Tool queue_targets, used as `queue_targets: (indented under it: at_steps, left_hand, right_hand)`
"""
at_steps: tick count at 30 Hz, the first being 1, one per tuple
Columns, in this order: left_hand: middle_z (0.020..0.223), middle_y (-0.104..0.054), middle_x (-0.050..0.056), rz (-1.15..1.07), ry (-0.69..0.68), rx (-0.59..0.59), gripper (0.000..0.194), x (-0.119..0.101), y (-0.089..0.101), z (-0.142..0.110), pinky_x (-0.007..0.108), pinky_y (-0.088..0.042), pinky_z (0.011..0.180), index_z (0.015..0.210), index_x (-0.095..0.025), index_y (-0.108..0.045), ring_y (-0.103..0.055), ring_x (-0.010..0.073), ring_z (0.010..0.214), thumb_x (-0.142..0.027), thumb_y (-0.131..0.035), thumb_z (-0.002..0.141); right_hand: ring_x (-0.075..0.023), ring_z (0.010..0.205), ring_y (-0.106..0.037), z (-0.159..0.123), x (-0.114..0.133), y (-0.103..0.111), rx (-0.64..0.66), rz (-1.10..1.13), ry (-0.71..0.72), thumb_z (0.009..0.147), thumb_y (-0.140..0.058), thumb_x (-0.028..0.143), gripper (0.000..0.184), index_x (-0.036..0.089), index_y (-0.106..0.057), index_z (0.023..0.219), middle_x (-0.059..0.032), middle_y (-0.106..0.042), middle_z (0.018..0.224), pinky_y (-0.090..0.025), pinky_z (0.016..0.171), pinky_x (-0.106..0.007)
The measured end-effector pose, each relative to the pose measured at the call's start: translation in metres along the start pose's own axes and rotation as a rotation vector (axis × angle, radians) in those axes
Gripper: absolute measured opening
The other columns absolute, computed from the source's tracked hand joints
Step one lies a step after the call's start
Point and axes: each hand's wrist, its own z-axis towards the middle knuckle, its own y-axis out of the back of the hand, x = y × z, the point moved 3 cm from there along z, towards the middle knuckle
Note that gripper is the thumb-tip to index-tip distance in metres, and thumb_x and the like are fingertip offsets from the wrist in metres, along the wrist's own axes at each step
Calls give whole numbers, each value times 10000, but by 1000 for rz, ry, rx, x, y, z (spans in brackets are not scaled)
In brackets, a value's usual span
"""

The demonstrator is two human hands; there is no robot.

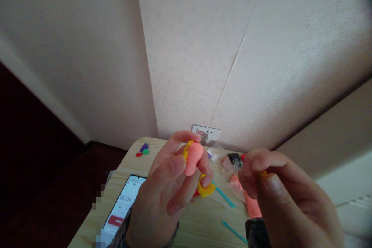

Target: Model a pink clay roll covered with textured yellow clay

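Note:
Between thumb and fingers, my left hand holds a rounded lump of pink modelling clay above the table. A bumpy strip of yellow clay runs along its left edge. To the right, apart from the lump, my right hand pinches a tiny bit of yellow clay between thumb and forefinger; most of it is hidden by the fingers. Beneath my left hand lies a larger piece of yellow clay, partly covered by the fingers, with something red beside it.
Two teal modelling tools lie on the wooden table. A phone showing a timer rests at left. Small purple, green and red clay pieces sit at the far left corner. Plastic bags of clay lie behind, near a wall socket.

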Motion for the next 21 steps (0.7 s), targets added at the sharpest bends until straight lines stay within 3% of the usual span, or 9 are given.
queue_targets:
  at_steps: [5, 9, 15, 21]
  left_hand:
    - [768, -714, -58, 19, 2, -1, 173, -2, -1, -1, 172, -466, 709, 961, -201, -734, -175, -27, 338, -220, -588, 870]
    - [773, -710, -64, 36, -18, 2, 158, -2, -1, -1, 179, -446, 700, 963, -207, -717, -166, -38, 331, -228, -590, 872]
    - [784, -716, -58, 23, -26, 23, 168, 0, -1, 1, 175, -455, 712, 991, -197, -706, -155, -37, 322, -237, -580, 888]
    - [761, -693, -67, 65, -35, 24, 131, 1, -2, 2, 180, -456, 699, 924, -202, -695, -169, -46, 313, -245, -577, 885]
  right_hand:
    - [-81, 492, -367, 5, -4, -3, 26, 300, -156, 814, -714, 443, 212, 246, -659, 755, 50, -399, 591, -352, 448, -206]
    - [-77, 458, -195, 9, -4, -12, 51, 445, -244, 805, -722, 428, 225, 255, -613, 710, 70, -297, 617, -283, 423, -235]
    - [-99, 542, -296, 12, -16, -13, 21, 577, -379, 834, -677, 340, 132, 243, -643, 752, 40, -349, 692, -392, 511, -227]
    - [-98, 584, -356, 18, -29, -13, -49, 661, -430, 763, -718, 317, 97, 238, -660, 757, 11, -432, 773, -436, 518, -197]
